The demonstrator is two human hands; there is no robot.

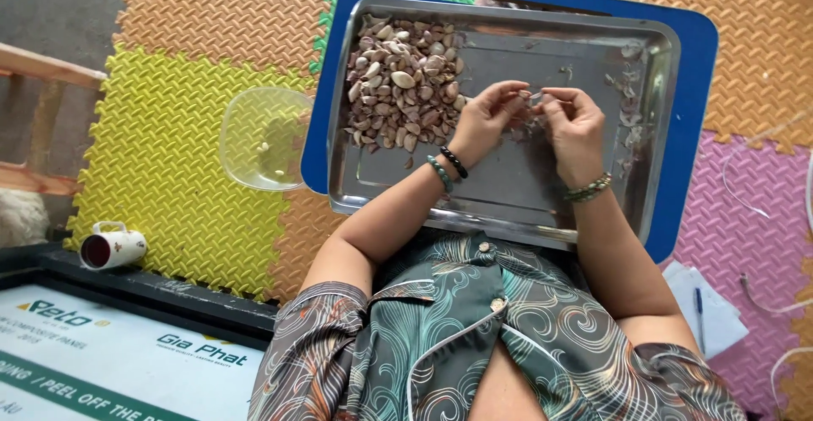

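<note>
Small garlic clove point(532, 96), mostly hidden, pinched between fingertips of left hand point(487, 120) and right hand point(574, 129) above the steel tray point(508, 188), just right of the heaped unpeeled cloves point(405, 80).

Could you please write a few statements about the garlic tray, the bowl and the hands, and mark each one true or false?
1. The pile of garlic cloves lies in the metal tray. True.
2. The clear plastic bowl stands inside the tray. False: it sits on the foam mat, beside the tray.
3. The left hand and the right hand meet over the tray, pinching something small between them. True.
4. The white mug stands upright. False: it lies on its side on the mat.
5. The tray rests on a blue board. True.
6. The bowl is full of cloves. False: only a few small pieces lie in it.
</note>
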